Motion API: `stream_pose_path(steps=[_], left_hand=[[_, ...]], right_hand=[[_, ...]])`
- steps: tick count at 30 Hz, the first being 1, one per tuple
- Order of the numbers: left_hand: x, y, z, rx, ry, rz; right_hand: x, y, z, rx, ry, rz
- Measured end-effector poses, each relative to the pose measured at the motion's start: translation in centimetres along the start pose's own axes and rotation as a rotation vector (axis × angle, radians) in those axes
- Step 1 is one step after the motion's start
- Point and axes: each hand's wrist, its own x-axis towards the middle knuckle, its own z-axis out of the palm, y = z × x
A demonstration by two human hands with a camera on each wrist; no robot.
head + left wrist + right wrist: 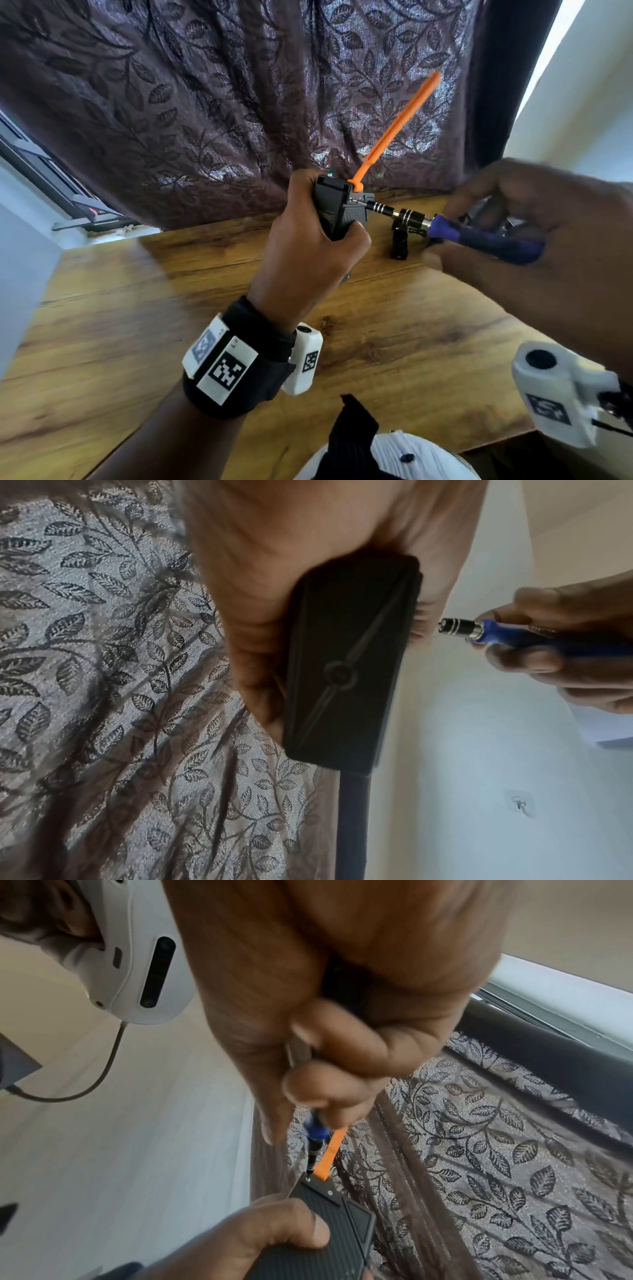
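My left hand grips a small black ribbed box upright above the wooden table. An orange strap rises from the box's top corner toward the upper right. My right hand holds a blue-handled screwdriver whose black bit holder points left, its tip at a screw on the box's end face. In the left wrist view the box lies against the palm with the screwdriver at the right. In the right wrist view the screwdriver meets the box beside the strap.
A small black part stands on the table behind the screwdriver. A dark leaf-patterned curtain hangs along the table's far edge. A window frame is at the left and a white wall at the right.
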Motion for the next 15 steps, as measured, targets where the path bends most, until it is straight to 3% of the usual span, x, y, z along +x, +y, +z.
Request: stream_pose_path(steps=[3,8,15], left_hand=[[0.0,0.2,-0.2,0.046,0.011,0.013],[0.2,0.3,-0.2,0.096,0.025,0.029],[0.5,0.4,-0.5,0.114,0.010,0.031]], right_hand=[[1.1,1.4,0.8,0.053,0.047,0.000],[0.5,-0.5,-0.4,0.090,-0.028,0.142],[0.9,-1.5,-0.3,0.081,0.023,0.216]])
